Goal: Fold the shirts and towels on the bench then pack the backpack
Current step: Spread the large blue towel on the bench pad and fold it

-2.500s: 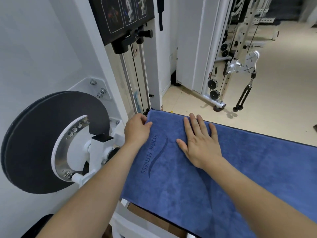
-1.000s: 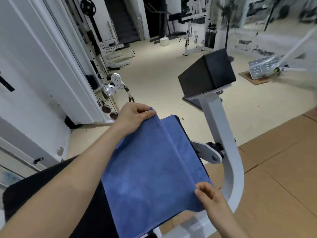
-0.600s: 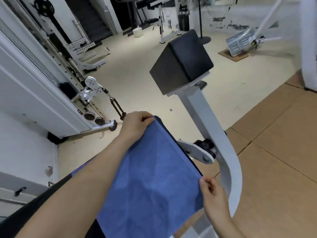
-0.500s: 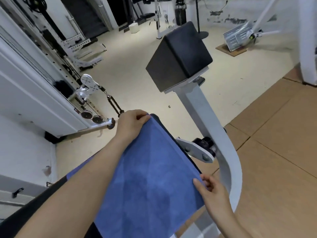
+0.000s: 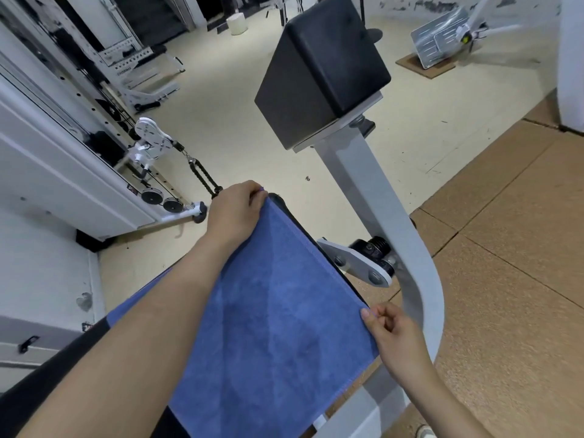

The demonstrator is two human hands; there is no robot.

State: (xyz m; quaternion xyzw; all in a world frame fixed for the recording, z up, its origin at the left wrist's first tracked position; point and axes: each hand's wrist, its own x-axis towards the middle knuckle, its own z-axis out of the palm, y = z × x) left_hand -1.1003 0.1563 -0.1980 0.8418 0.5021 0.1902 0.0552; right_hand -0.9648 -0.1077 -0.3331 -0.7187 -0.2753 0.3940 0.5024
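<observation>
The right hand (image 5: 398,341) pinches the near corner of the blue towel (image 5: 278,327) lying on the black bench (image 5: 287,206), while the left hand (image 5: 235,213) pinches its far corner, probably to square the edge, beneath the black machine pad (image 5: 322,71).

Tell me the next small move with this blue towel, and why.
Probably lower both corners onto the bench pad and let go. The left hand pinches the far corner of the blue towel and the right hand pinches the near one, so the held edge runs straight along the pad's end, seemingly lined up.
</observation>
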